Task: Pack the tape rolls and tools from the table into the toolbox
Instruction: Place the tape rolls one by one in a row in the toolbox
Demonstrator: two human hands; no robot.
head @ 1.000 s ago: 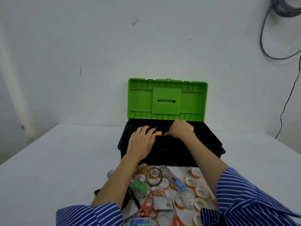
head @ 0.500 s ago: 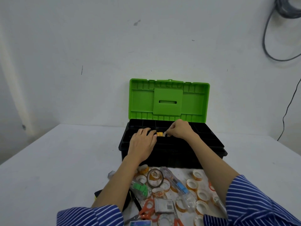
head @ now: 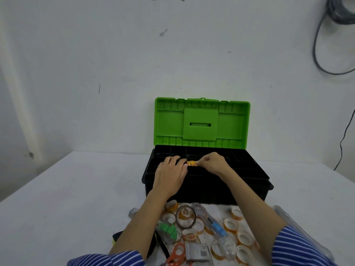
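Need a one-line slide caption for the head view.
Both hands set a small orange roll into the open toolbox; more rolls wait.

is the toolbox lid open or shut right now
Open. The green lid stands upright behind the black toolbox, its ribbed inside facing the camera, with the tray compartments exposed below.

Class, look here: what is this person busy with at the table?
A person is packing a toolbox whose green lid stands open. The right hand pinches a small tape roll over the black tray; the left hand rests beside it. More tape rolls and scissors wait on the table.
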